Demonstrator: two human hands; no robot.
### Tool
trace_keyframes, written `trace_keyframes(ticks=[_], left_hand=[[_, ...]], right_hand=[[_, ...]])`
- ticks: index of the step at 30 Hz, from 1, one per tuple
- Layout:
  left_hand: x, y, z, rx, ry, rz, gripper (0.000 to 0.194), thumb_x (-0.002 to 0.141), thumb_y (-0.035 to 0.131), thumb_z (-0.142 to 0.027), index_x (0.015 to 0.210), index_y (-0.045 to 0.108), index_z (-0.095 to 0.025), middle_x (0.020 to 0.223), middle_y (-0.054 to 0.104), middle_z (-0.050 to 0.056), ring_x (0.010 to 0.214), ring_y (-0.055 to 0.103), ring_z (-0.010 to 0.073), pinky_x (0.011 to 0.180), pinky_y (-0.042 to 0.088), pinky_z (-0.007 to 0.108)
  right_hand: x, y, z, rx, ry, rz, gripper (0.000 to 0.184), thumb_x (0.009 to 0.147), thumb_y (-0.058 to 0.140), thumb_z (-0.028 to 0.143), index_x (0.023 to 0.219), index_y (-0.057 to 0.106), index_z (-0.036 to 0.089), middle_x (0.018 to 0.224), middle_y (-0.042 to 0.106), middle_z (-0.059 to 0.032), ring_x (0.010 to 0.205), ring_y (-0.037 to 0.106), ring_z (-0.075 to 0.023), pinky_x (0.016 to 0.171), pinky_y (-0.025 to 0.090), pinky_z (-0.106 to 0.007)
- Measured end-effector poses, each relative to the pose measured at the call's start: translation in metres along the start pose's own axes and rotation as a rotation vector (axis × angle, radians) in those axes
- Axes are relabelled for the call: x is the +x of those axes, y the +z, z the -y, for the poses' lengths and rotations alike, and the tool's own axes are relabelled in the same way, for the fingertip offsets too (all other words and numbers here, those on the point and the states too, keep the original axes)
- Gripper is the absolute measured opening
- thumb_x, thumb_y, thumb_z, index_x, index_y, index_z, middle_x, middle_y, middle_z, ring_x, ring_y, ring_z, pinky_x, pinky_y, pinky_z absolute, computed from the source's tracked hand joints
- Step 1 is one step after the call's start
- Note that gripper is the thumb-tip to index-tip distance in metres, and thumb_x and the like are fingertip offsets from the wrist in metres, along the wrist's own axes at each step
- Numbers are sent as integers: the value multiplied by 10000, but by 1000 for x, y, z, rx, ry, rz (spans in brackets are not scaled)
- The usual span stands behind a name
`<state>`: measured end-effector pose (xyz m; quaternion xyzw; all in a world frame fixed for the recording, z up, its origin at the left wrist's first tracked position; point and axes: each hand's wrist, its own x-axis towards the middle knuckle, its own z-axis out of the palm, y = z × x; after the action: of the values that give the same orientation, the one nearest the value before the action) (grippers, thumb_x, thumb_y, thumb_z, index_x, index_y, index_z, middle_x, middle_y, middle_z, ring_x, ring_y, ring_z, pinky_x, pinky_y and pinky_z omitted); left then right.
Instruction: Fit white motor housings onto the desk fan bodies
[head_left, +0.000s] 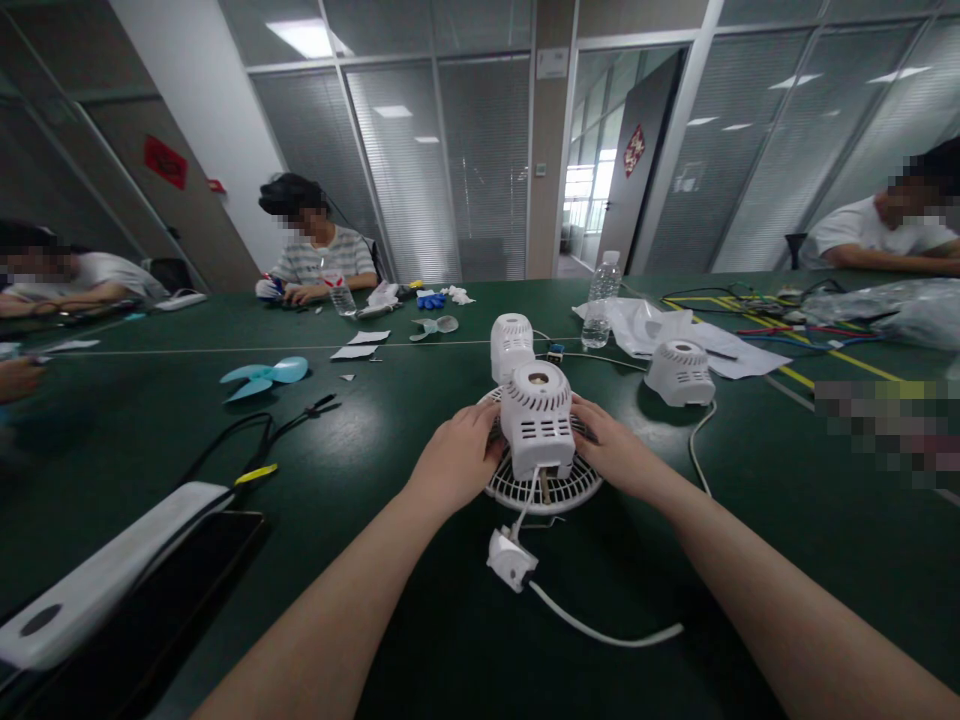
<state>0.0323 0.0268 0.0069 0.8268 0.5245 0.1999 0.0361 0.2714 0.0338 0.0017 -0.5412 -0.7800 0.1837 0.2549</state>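
A white fan motor housing point(537, 418) stands on a round white fan grille point(541, 490) that lies flat on the green table point(420, 620). My left hand point(455, 460) grips the grille's left side, fingers curled round the rim beside the housing. My right hand point(619, 455) holds the right side the same way. From the housing a white cable runs down to a small white switch box point(510, 560) and on across the table.
Two more white motor housings point(512, 343) point(679, 372) stand behind. A light blue fan blade point(262, 376), black cables point(255, 435), a water bottle point(601, 300), coloured wires point(780, 325) and a white-and-black case point(112, 575) lie around. Other people sit at the far left, back and right.
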Motion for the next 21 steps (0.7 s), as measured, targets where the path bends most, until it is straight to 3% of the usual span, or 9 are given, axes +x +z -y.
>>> trace_keyframes(ticks=[3,11,21], left_hand=[[-2,3,1,26,41,61,434,946,419,-282,1375,412,-213,1465,466,101,1338,441,274,1072,401,478],[-3,-6,-1,87,31,62,372,936,446,-346,1284,498,-227,1349,552,100,1211,533,305,954,494,475],[-4,-9,-5,115,-33,36,350,903,496,-444,1186,550,-245,1155,611,87,1045,600,285,791,534,396]], right_hand=[[1,2,-1,5,-8,-7,430,936,476,277,1347,522,161,1517,394,-132,1430,326,-250,1181,257,-482],[2,5,-4,18,-9,-27,402,935,472,288,1312,552,175,1518,395,-117,1427,326,-259,1178,248,-487],[4,2,-10,-39,25,-223,370,852,484,144,1192,619,203,1265,630,-97,1226,553,-251,1075,402,-432]])
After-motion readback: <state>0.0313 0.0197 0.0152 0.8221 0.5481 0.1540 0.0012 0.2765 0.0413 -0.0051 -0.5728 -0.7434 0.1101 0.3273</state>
